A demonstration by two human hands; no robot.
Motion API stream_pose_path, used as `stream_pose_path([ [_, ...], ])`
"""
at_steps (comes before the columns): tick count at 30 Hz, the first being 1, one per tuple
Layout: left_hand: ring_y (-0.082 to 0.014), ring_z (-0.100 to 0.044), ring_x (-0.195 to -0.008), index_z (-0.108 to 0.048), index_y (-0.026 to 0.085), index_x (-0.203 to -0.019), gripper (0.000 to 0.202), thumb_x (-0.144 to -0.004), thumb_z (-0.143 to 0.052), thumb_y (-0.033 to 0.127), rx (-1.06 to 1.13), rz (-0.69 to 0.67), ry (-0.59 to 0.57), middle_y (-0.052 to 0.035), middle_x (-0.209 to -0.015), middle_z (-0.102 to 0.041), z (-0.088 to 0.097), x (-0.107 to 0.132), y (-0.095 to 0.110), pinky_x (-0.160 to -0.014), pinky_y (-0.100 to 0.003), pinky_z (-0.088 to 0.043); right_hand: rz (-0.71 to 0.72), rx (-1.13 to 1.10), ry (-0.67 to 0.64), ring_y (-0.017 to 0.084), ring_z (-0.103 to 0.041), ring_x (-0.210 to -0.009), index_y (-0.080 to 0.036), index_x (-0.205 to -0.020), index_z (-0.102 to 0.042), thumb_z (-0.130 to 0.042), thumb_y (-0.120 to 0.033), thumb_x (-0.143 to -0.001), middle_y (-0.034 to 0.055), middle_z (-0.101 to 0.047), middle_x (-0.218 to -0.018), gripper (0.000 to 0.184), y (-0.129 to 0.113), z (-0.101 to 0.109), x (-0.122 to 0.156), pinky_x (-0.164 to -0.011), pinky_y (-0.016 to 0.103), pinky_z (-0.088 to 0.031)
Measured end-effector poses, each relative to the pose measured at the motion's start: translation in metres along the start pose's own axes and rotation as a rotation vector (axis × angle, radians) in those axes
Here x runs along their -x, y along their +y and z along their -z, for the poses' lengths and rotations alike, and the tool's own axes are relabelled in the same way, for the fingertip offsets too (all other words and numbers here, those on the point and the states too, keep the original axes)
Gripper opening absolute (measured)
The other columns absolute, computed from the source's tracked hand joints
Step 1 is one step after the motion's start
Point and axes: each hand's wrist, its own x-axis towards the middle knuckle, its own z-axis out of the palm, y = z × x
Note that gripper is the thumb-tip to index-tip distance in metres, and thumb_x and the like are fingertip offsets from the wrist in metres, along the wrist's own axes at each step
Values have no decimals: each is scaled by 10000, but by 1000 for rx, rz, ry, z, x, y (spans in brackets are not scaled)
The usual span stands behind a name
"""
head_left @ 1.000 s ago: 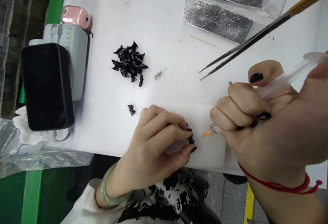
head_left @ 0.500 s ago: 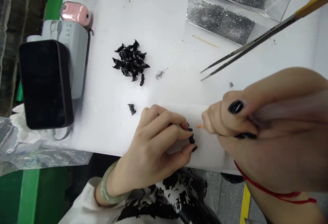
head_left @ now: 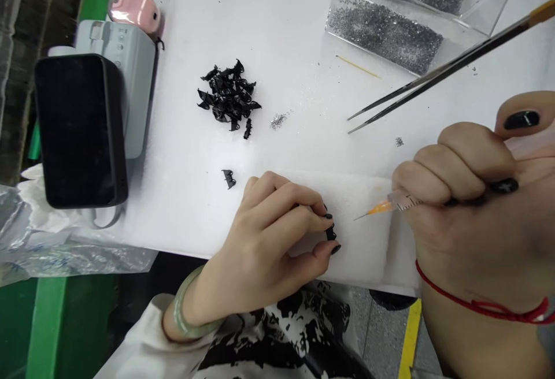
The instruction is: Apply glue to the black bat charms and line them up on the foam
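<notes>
Pinched between the thumb and fingertips of my left hand [head_left: 277, 229] is a small black bat-shaped piece [head_left: 331, 232], mostly covered by the fingers, close above the white mat. My right hand [head_left: 468, 182] is wrapped around a clear syringe [head_left: 404, 200] with an orange hub and thin needle. The needle tip points left toward the black piece, a short gap away from it. Up and left of my left hand, a single black bat-shaped piece [head_left: 228, 179] lies by itself. Farther back is a pile of similar black pieces [head_left: 228, 96].
Tweezers [head_left: 416, 81] extend in from the right, beside a thin yellow stick [head_left: 358, 66]. A clear box [head_left: 384, 32] holds tiny dark stones. Small stones [head_left: 278, 121] lie loose on the white mat [head_left: 182, 205]. At left are a black-screened device [head_left: 78, 130] and a pink gadget [head_left: 134, 10].
My right hand has drawn back to the right, bringing the syringe's needle and orange hub into clearer view. My left hand keeps its pinch on the black piece. The whole view has shifted slightly.
</notes>
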Motion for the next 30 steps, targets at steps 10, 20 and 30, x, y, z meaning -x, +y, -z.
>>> stream_pose_path([
  [10,-221,-591,-858,-649,192,-921,173,-869,-764,73,-13,13,-10,-54,-968,-730,2,0,2,-784,-430,-500,-56,-154,-72,102,-151,-391,-240,-675,-663,-141,-670,-1097,-51,-245,-500,797,10,-5,5,-367,286,-194],
  [20,-230,-586,-862,-626,222,-931,186,-887,-754,93,-16,32,-23,-46,-976,-716,3,1,2,-764,-445,-478,-37,-53,-51,83,-116,-409,-255,-690,-627,-751,-461,-966,-81,-235,-502,366,12,-11,13,-364,302,-148],
  [30,-234,-580,-848,-626,233,-938,149,-913,-710,112,-16,47,-25,-44,-966,-723,2,0,5,-750,-466,-485,-30,4,-18,77,-100,-383,-263,-638,-591,-852,-447,-779,-80,-281,-483,349,10,-14,12,-358,319,-92],
])
